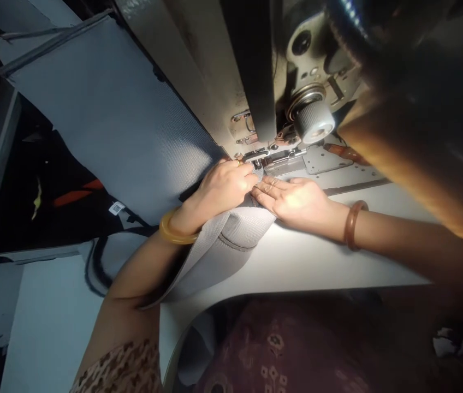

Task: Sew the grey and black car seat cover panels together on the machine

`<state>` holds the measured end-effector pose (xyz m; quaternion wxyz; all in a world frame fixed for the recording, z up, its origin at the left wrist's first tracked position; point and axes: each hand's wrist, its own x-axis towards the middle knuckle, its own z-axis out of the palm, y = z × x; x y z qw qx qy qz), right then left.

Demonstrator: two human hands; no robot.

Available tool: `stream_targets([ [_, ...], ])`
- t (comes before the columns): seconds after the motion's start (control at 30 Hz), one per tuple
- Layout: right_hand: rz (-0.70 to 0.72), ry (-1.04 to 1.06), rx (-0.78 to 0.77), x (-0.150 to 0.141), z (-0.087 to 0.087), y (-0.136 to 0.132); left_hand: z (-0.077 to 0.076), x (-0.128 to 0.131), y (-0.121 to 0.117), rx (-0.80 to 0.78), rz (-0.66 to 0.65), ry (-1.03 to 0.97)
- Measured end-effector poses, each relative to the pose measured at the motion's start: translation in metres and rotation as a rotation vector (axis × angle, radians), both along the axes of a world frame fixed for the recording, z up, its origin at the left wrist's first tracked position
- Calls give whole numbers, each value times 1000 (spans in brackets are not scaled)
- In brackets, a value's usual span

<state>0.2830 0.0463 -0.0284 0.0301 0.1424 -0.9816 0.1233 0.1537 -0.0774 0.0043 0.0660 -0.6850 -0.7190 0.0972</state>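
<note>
Grey mesh fabric (235, 232) lies folded under the presser foot area of a sewing machine (202, 60). My left hand (223, 185), with a yellow bangle at the wrist, is closed with curled fingers on the fabric just left of the needle area (258, 161). Opposite it, my right hand (292, 202) lies flat, fingers stretched out and pressing the fabric edge close to the foot. A brown bangle (354, 225) circles the right wrist. The needle itself is hidden by machine parts and my fingers.
A ribbed metal knob (315, 121) juts from the machine head above my right hand. A large grey panel (125, 109) stretches to the upper left. White tabletop (297, 262) curves along the front edge. A white tag (116, 208) hangs near dark material on the left.
</note>
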Motion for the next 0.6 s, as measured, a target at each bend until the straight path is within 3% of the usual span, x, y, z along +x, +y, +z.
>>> stream_targets([
  [0.17,-58,3,-129,-1,-8,3,2,2,8,-83,70,4],
  [0.37,-74,15,-237,2,-16,8,4,7,3,-22,102,73],
  [0.6,90,55,-203,7,-16,17,8,11,0,23,235,-70],
])
